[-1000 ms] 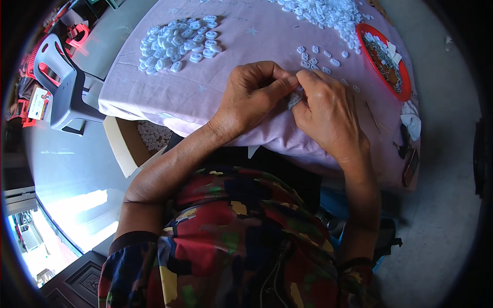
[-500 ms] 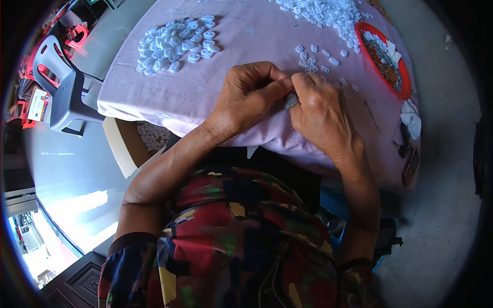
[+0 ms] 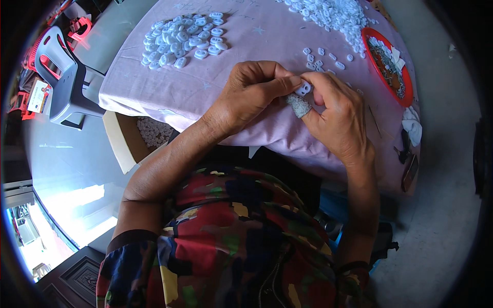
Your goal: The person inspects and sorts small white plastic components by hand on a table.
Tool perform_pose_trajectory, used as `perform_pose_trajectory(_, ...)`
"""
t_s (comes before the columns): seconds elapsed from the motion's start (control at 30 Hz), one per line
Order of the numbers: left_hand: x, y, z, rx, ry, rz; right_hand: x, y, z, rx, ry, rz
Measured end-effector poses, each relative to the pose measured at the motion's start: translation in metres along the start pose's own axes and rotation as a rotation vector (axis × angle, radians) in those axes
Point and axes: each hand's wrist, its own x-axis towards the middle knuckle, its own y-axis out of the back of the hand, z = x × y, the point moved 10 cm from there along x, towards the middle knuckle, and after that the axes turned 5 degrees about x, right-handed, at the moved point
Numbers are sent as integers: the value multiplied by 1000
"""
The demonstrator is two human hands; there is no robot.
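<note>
A small white oval plastic piece with two dark holes is between my hands, above the near part of the table. My left hand pinches its left end between thumb and index finger. My right hand curls around its other side, with the fingers behind it and the thumb just below. A rough grey wrapping covers that thumb. Beyond my hands lie several loose white pieces, partly hidden by my right hand. Whether the right fingers hold anything smaller cannot be made out.
On the pink tablecloth are a heap of white oval pieces and a larger pile. A red tray holds small metal parts. A cardboard box of pieces stands below. A grey chair is left.
My right hand has turned and opened out somewhat, moving slightly right. The white piece and the thumb's grey wrapping now show more. My left hand has barely moved.
</note>
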Motion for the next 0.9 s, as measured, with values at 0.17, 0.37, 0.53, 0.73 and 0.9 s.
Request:
perform_pose_trajectory(0.17,-1,-1,-1,21,38,-28,2,-4,-1,-61,-26,-86)
perform_pose_trajectory(0.37,-1,-4,0,4,21,-41,3,-8,-2,-137,-23,-187)
perform_pose_trajectory(0.53,-1,-5,2,-11,0,-11,4,-8,-3,-171,15,-222)
perform_pose_trajectory(0.73,-2,-5,1,81,-1,-54,6,-8,-3,-123,17,-256)
perform_pose_trajectory(0.9,-1,-8,1,99,-19,-71,4,-11,-4,-187,36,-289)
